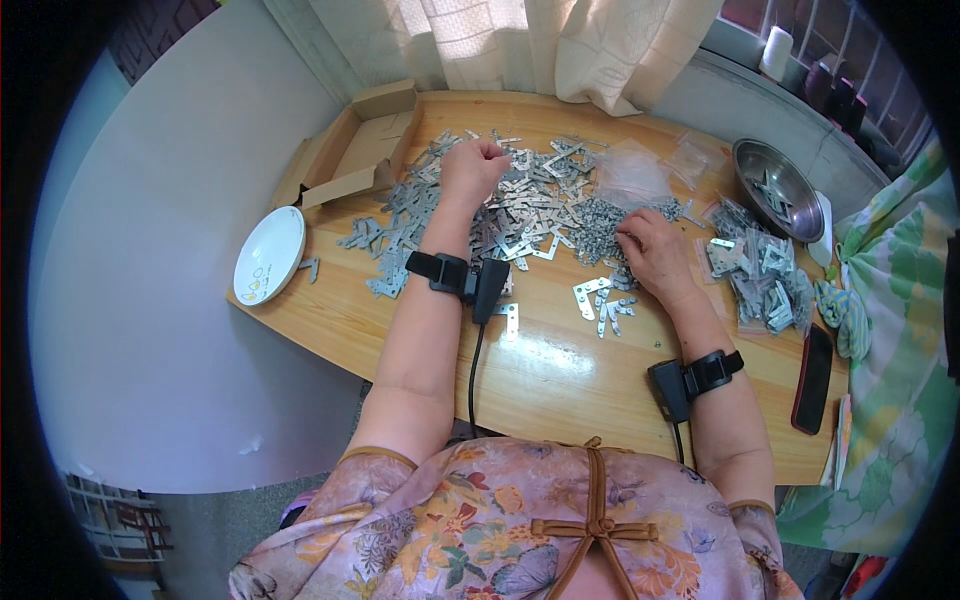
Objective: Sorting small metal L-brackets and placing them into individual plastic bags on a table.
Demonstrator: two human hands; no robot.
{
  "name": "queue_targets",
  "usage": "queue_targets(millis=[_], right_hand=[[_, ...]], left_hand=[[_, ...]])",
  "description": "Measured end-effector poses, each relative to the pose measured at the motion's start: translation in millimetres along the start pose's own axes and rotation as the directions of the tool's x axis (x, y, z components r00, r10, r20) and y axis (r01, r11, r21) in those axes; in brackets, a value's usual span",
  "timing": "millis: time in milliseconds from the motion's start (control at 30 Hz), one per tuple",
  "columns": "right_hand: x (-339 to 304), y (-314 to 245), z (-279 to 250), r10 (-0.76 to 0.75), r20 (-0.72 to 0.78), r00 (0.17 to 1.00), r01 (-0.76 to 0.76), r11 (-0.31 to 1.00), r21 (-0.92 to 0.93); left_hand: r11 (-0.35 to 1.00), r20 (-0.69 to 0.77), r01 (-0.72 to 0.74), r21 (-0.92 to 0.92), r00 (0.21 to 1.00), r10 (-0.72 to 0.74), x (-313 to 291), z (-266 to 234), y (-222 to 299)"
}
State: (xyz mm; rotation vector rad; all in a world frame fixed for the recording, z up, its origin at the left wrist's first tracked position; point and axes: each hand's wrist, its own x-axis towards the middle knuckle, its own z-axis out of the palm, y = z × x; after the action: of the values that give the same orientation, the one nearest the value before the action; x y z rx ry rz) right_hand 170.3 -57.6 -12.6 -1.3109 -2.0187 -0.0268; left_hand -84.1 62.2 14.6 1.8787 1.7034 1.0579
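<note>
Brackets (528,205) extend behind left hand (470,175); its grip and right hand's (657,252) I cannot tell.

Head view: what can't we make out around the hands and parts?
All in the head view:
Left hand: whether its fingers pinch anything; too small, partly hidden by the hand itself.
Right hand: whether its fingers hold a piece; the hand hides their undersides.
Bracket pile: pieces behind the left forearm and under upper layers.
Small fasteners: individual shapes; too small.
Bagged brackets: exact count; overlap hides it.
</note>
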Motion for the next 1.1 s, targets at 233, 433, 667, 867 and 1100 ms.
queue_targets(millis=[233, 433, 667, 867, 1100], right_hand=[[7.5, -7.5, -1.6, 0.085, -0.082, 0.993, -0.061, 0.965, 0.253], [5.0, -7.5, -1.2, 0.309, 0.258, 0.916, -0.402, 0.672, 0.623], [10.0, -6.4, -13.2, 0.365, 0.277, 0.889, -0.427, 0.437, 0.792], [3.8, 16.9, -18.3, 0.354, 0.171, 0.919, -0.378, 0.916, 0.137], [7.1, -4.4, -30.3, 0.209, 0.433, 0.877, -0.17, 0.977, -0.126]], left_hand=[[0.825, 0.457, 0.064, -0.561, 0.855, 0.244, -28.5, 19.3, 42.2], [0.767, 0.5, 0.081, -0.636, 0.8, 0.331, -51.4, 35.6, 67.6], [0.696, 0.493, 0.186, -0.694, 0.827, 0.27, -66.0, 35.2, 79.2], [0.625, 0.55, 0.352, -0.697, 0.821, 0.152, -69.8, 35.5, 78.4], [0.603, 0.535, 0.325, -0.729, 0.819, 0.206, -72.6, 39.6, 66.2]])
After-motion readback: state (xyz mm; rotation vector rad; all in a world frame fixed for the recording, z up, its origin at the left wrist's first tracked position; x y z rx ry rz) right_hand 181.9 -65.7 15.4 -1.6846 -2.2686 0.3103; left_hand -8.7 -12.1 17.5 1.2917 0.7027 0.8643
